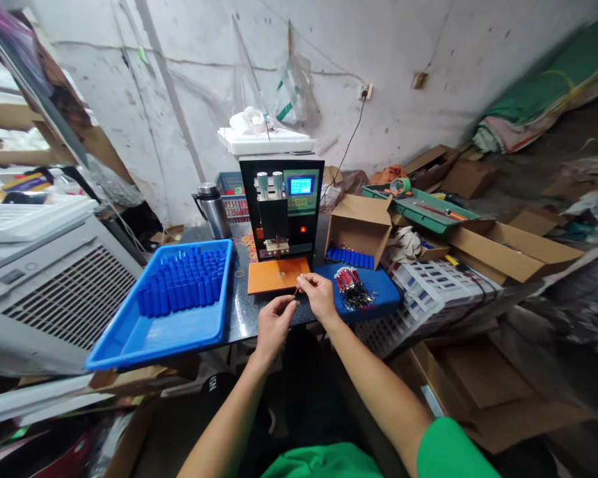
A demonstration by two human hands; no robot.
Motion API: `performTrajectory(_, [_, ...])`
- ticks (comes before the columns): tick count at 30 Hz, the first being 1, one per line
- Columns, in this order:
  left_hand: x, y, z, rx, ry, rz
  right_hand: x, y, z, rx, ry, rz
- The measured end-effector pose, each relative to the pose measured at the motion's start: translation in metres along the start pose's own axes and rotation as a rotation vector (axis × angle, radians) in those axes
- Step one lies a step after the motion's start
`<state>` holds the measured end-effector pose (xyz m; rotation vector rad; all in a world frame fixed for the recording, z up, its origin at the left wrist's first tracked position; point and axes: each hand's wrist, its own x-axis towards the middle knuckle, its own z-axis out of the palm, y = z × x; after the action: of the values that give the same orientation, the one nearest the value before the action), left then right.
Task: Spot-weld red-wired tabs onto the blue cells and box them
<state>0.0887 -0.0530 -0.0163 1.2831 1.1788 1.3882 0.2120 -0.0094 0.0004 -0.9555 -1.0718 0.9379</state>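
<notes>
My left hand (275, 323) and my right hand (319, 296) meet just in front of the orange plate (264, 279) of a black spot welder (299, 239). Thumb and forefinger of each are pinched on a thin wire lead (296, 291), which looks red. Its ends are too small to make out. To the right of my right hand, a bundle of red and black wire leads (351, 287) lies on a blue pad (386, 295). Behind the bundle, a cardboard box (361, 211) on its side holds blue battery cells (351, 257).
At left, a blue tray (152, 338) holds many upright blue cylindrical cells (184, 285). A steel flask (212, 211) stands behind it. Rubber bands (249, 247) lie beside the welder. On the right are a green tray (423, 214), a white crate (428, 292) and open cartons (515, 249).
</notes>
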Motion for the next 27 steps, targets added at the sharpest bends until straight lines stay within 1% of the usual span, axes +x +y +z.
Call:
performTrajectory(3, [0.000, 0.003, -0.001, -0.001, -0.012, 0.014, -0.001, 0.002, 0.000, -0.024, 0.007, -0.013])
performTrajectory(5, [0.001, 0.006, -0.003, -0.012, -0.009, 0.026, -0.002, 0.002, 0.000, -0.013, -0.019, 0.007])
performTrajectory(7, [0.003, 0.009, -0.005, -0.042, -0.006, 0.028, -0.003, 0.002, -0.001, 0.011, -0.106, 0.053])
performTrajectory(10, [0.006, 0.013, -0.008, -0.080, -0.005, 0.033, -0.006, 0.001, -0.002, 0.027, -0.273, 0.103])
performTrajectory(12, [0.008, 0.014, -0.010, -0.083, -0.011, 0.034, -0.007, 0.001, -0.001, 0.023, -0.332, 0.103])
performTrajectory(14, [0.009, 0.013, -0.013, -0.077, -0.016, 0.026, -0.009, 0.003, 0.000, 0.010, -0.357, 0.097])
performTrajectory(20, [0.003, 0.006, -0.014, -0.068, 0.030, -0.027, -0.016, 0.008, 0.006, -0.078, -0.319, 0.037])
performTrajectory(23, [-0.002, 0.005, -0.014, -0.054, 0.014, -0.033, -0.020, 0.009, 0.006, -0.104, -0.292, 0.016])
performTrajectory(25, [-0.001, 0.006, -0.022, -0.007, 0.008, -0.011, -0.020, 0.010, 0.004, -0.098, -0.271, 0.038])
performTrajectory(27, [0.006, 0.009, -0.041, 0.087, 0.048, 0.041, -0.019, 0.013, 0.000, -0.074, -0.242, 0.079])
